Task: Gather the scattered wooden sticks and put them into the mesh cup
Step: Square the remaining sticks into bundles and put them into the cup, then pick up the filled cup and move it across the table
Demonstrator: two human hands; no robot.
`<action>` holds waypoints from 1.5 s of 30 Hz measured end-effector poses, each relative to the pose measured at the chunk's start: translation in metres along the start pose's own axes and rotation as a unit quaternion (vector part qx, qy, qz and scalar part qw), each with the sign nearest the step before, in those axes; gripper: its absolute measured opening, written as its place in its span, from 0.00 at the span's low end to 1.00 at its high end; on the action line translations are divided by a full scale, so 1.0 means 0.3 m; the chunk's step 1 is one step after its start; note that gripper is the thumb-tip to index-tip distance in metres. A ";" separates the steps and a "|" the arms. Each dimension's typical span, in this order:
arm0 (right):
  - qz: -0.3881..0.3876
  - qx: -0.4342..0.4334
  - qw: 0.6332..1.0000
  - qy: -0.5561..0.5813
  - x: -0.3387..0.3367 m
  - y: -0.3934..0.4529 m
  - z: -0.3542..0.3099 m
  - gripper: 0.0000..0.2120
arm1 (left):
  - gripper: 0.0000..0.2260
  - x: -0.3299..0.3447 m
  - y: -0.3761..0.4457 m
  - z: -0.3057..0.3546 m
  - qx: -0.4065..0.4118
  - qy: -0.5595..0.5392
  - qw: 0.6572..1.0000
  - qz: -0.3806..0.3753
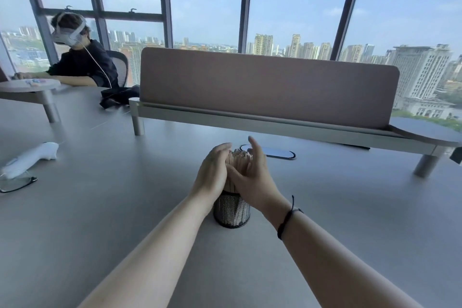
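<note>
1. Wooden sticks (237, 166) stand bunched upright in the mesh cup (232, 210), tops well above the rim. The cup sits on the grey table (100, 207), centre of view.
2. Left hand (212, 172) cups the bundle's left side, fingers curved against the sticks. Right hand (251, 174) holds the right side, thumb across the front and fingers half spread, so the grip is a two-handed clasp round the bundle.
3. Handling, judged: the sticks look light, stiff and smooth, and likely to fan out or slip singly. Best held as one bunch at mid-length.
4. The cup looks light and may tip under a sideways push.
5. No loose sticks visible on the table; the task looks close to done.
6. Elsewhere: a white controller (32, 157) and glasses (17, 184) lie far left.
</note>
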State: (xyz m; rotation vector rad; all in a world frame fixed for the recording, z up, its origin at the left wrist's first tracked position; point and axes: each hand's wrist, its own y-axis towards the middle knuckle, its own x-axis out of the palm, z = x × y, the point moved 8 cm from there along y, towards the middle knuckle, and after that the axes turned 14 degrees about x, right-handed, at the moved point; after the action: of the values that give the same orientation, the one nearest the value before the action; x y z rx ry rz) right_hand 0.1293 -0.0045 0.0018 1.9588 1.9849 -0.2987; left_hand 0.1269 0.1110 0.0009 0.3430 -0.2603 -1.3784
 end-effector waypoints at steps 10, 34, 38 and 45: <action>0.039 0.080 0.994 -0.064 -0.193 -0.292 0.298 0.53 | 0.37 0.085 -0.238 -0.083 -0.016 -0.126 0.983 -0.134; -0.017 0.076 0.997 0.003 -0.346 -0.328 0.288 0.35 | 0.10 0.192 -0.373 -0.088 0.001 -0.096 0.995 -0.037; -0.026 0.056 0.997 0.041 -0.346 -0.305 0.301 0.38 | 0.19 0.214 -0.376 -0.079 0.007 -0.091 0.991 -0.102; -0.080 0.049 0.986 0.137 -0.328 -0.279 0.300 0.36 | 0.23 0.220 -0.388 -0.048 0.020 -0.094 0.985 -0.145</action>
State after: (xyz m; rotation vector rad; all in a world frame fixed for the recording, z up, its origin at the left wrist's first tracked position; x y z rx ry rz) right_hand 0.0536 -0.1321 -0.0509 1.9942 2.3489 -0.1751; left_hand 0.0380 0.0293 -0.0585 0.2906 -0.4066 -1.6977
